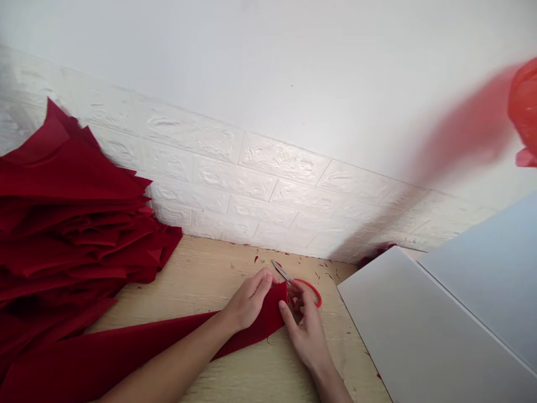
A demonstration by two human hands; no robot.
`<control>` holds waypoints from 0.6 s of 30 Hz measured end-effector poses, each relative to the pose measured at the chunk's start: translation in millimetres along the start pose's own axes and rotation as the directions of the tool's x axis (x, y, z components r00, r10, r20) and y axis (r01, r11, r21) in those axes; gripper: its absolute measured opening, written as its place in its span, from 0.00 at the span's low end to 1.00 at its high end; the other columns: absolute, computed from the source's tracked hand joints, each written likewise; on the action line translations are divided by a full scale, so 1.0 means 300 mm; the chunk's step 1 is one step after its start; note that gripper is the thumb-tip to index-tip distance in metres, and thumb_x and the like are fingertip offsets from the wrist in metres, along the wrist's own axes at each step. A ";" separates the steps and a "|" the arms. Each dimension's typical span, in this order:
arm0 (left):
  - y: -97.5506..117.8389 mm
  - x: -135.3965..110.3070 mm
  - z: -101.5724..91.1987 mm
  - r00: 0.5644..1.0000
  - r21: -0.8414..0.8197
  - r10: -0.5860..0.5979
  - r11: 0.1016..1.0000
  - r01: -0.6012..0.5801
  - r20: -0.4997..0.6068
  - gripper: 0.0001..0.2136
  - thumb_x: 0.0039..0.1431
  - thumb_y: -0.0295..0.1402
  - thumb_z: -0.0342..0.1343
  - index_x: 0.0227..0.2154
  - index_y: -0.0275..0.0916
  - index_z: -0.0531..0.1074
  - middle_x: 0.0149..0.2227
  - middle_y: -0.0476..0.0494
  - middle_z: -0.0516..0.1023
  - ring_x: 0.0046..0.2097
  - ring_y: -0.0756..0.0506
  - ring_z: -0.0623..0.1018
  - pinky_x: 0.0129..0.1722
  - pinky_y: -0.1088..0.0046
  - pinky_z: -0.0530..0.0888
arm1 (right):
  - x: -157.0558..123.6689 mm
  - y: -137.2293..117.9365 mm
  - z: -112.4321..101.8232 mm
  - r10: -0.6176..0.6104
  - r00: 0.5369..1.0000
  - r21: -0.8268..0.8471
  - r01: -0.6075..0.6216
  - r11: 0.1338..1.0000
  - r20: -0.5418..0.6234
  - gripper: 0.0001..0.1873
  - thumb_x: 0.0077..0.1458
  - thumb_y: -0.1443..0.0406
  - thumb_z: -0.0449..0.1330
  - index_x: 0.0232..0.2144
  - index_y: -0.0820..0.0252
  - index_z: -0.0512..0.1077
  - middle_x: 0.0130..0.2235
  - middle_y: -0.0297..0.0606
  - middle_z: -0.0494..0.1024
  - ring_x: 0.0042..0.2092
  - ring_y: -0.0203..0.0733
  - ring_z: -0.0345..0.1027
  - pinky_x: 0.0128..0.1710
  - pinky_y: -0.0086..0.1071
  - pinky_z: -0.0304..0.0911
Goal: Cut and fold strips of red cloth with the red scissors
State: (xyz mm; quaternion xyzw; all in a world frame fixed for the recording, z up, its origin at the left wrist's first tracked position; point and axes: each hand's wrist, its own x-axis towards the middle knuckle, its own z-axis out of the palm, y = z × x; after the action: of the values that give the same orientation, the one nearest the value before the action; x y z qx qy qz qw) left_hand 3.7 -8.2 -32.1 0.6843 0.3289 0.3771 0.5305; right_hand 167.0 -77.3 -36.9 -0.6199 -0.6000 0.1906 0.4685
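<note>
A long strip of dark red fabric [138, 348] runs from the lower left across the wooden table to both hands. My left hand [253, 296] pinches its upper edge near the right end, thumb and fingers together. At the end of the strip, my right hand [305, 322] grips the cloth's edge between thumb and fingers. Just behind the right hand lie scissors [311, 288] with red handles, flat on the table, their blades pointing to the upper left. Part of the handles is hidden by the right fingers.
A tall pile of dark red fabric [79, 224] stands at the left. Small red scraps [327, 265] are scattered on the wooden table [201, 263] near the white brick-patterned wall [251, 173]. A white box-like surface [436, 330] borders the right side; a red object [524, 106] hangs at upper right.
</note>
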 end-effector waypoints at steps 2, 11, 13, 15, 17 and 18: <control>0.012 -0.002 -0.007 1.000 -0.029 -0.006 1.000 0.005 -0.024 0.22 0.70 0.49 0.35 0.39 0.40 0.69 0.39 0.44 0.76 0.43 0.44 0.73 0.48 0.68 0.70 | 0.002 -0.011 -0.012 0.002 0.999 -0.003 -0.002 1.000 0.041 0.22 0.60 0.53 0.59 0.52 0.57 0.68 0.42 0.45 0.79 0.43 0.47 0.74 0.46 0.42 0.71; 0.008 -0.006 0.012 0.998 0.033 -0.037 0.999 0.035 0.052 0.13 0.67 0.45 0.46 0.39 0.40 0.66 0.32 0.48 0.74 0.35 0.47 0.74 0.39 0.70 0.71 | 0.005 -0.040 -0.027 -0.046 0.996 -0.070 0.052 0.996 0.072 0.14 0.61 0.56 0.57 0.27 0.55 0.69 0.28 0.36 0.74 0.32 0.42 0.67 0.32 0.34 0.65; 0.009 -0.001 0.018 0.998 0.074 -0.013 0.997 0.008 0.059 0.12 0.66 0.43 0.47 0.40 0.40 0.66 0.40 0.45 0.77 0.41 0.46 0.76 0.44 0.69 0.72 | 0.006 -0.037 -0.023 -0.052 0.995 -0.042 0.055 0.998 0.082 0.13 0.62 0.56 0.57 0.29 0.55 0.69 0.29 0.36 0.74 0.32 0.41 0.67 0.32 0.34 0.64; 0.021 0.005 0.018 0.997 0.127 -0.023 0.992 0.013 0.079 0.13 0.65 0.44 0.50 0.42 0.40 0.66 0.44 0.42 0.77 0.46 0.45 0.76 0.49 0.67 0.72 | 0.004 -0.033 -0.021 -0.053 0.995 -0.024 0.055 0.998 0.085 0.12 0.63 0.57 0.55 0.30 0.55 0.69 0.30 0.36 0.74 0.32 0.41 0.67 0.32 0.33 0.64; 0.043 0.012 0.007 0.988 0.148 -0.093 0.986 0.074 0.123 0.16 0.62 0.46 0.53 0.45 0.40 0.65 0.47 0.41 0.77 0.50 0.43 0.76 0.52 0.65 0.71 | 0.004 -0.025 -0.022 -0.032 0.997 -0.009 0.033 0.999 0.066 0.13 0.64 0.56 0.54 0.30 0.55 0.69 0.30 0.36 0.74 0.32 0.40 0.66 0.31 0.33 0.63; 0.055 0.014 -0.004 0.975 0.149 -0.147 0.981 0.122 0.169 0.18 0.60 0.47 0.55 0.47 0.40 0.65 0.48 0.40 0.78 0.50 0.42 0.76 0.52 0.64 0.71 | 0.006 -0.020 -0.022 -0.012 0.999 0.008 0.011 1.000 0.047 0.14 0.64 0.56 0.54 0.30 0.55 0.68 0.30 0.35 0.74 0.31 0.40 0.66 0.30 0.32 0.63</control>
State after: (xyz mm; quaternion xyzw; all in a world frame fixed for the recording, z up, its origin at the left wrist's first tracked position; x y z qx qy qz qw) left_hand 5.7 -7.7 -15.1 0.7265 0.3508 0.2535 0.5337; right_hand 169.3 -79.0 -28.2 -0.6100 -0.6136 0.2045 0.4577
